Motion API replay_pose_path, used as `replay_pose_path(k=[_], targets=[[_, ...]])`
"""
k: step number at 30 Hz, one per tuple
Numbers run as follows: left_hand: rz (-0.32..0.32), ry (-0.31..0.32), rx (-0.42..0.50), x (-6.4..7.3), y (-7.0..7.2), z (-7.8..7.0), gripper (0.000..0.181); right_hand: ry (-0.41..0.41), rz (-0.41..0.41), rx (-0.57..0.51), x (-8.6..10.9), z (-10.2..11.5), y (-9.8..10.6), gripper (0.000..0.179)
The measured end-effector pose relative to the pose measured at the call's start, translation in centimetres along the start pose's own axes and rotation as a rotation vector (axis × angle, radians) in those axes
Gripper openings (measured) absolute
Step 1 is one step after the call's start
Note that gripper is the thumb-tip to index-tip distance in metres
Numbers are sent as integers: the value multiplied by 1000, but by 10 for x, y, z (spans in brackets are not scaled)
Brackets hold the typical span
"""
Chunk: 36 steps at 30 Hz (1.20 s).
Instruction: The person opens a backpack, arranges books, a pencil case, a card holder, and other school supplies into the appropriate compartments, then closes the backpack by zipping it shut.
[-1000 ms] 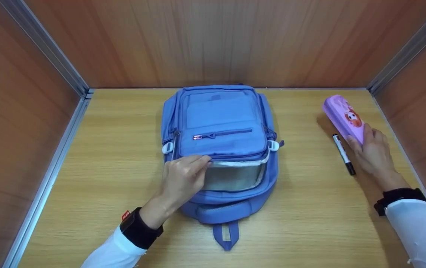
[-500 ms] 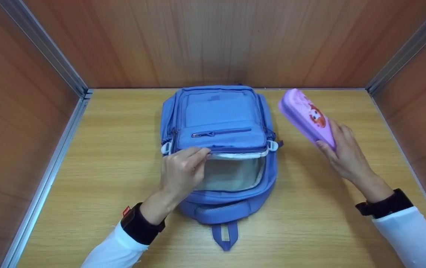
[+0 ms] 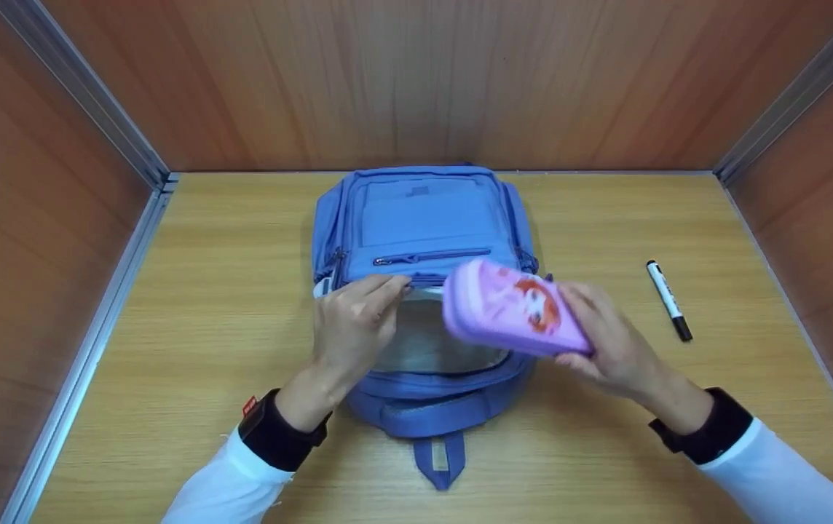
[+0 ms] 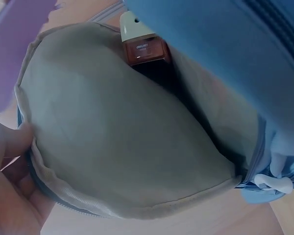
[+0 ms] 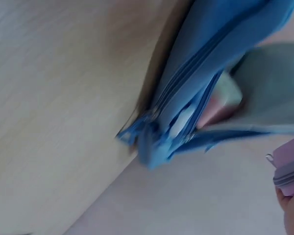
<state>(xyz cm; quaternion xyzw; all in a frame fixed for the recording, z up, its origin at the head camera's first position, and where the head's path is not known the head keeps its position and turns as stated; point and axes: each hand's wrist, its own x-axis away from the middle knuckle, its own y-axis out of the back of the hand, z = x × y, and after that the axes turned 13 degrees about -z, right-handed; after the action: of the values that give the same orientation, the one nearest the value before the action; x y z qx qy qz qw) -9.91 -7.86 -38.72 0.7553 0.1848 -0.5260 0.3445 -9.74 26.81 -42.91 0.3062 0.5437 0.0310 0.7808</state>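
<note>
A blue backpack (image 3: pixel 431 211) lies on the table with its front compartment unzipped. My left hand (image 3: pixel 354 320) pinches the edge of the compartment's flap and holds it up, showing the grey lining (image 4: pixel 103 117). In the left wrist view, a small item with a cream top and reddish see-through body (image 4: pixel 146 46) sits inside. My right hand (image 3: pixel 613 342) grips one end of a pink zip pencil case (image 3: pixel 511 309) with a cartoon figure on it. The case's far end overlaps the right part of the opening in the head view.
A white marker with black ends (image 3: pixel 668 298) lies on the table (image 3: pixel 606 225) at the right. Wooden panels (image 3: pixel 431 87) with metal edging stand at the back and both sides. A strap loop (image 3: pixel 440 462) sticks out toward the front.
My right hand has lifted the pencil case from beside the marker and carried it left to the backpack's opening. My left hand has raised the flap a little, widening the opening.
</note>
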Motion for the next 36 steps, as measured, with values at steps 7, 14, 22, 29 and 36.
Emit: replay_pose_path(k=[7, 14, 22, 29, 36], targets=[[25, 24, 11, -7, 2, -1, 7, 167, 196, 6, 2, 12, -28, 78], [23, 12, 14, -2, 4, -6, 7, 47, 396, 95, 5, 13, -58, 77], [3, 2, 20, 2, 3, -10, 4, -31, 445, 117, -5, 6, -83, 76], [-1, -15, 38, 8, 3, -14, 5, -17, 435, 104, -8, -5, -95, 71], [7, -24, 39, 15, 4, -15, 6, 77, 364, 192, -17, -16, -108, 66]])
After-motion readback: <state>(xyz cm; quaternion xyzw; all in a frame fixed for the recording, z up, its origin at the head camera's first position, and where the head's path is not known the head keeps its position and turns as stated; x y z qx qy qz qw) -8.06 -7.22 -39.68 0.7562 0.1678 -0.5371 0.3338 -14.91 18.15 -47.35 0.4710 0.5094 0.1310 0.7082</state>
